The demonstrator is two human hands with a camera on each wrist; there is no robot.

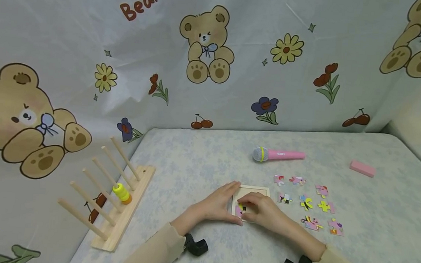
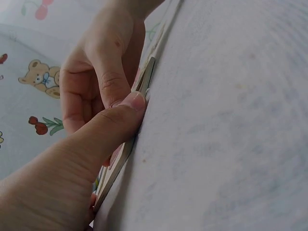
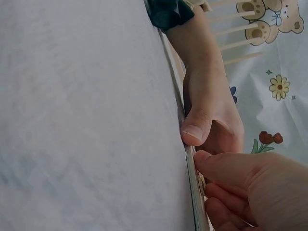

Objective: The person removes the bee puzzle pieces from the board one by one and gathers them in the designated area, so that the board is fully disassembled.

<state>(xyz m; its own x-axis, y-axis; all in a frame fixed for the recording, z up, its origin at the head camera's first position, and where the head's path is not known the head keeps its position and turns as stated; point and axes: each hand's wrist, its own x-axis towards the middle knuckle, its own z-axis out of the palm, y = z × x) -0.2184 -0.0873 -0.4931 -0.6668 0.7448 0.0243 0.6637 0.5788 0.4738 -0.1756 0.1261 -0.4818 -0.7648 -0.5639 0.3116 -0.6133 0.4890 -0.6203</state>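
A small wooden puzzle tray [image 1: 261,189] lies on the table in front of the person. My left hand [image 1: 215,205] holds its left side, thumb along the near edge and fingers at the far left corner. The left thumb [image 2: 126,108] lies against the tray's edge in the left wrist view. My right hand [image 1: 265,212] bends over the tray, its thumb and fingers on a pink, yellow and black puzzle piece [image 1: 239,211] in the near left corner. That hand covers much of the tray's inside. In the right wrist view the right thumb [image 3: 216,163] is close to the left one.
Several loose puzzle pieces [image 1: 306,202] lie right of the tray. Beyond them are a pink toy microphone [image 1: 286,155] and a pink block [image 1: 362,168]. On the left stands a wooden peg rack [image 1: 130,212] with yellow and orange beads [image 1: 122,193] on one peg.
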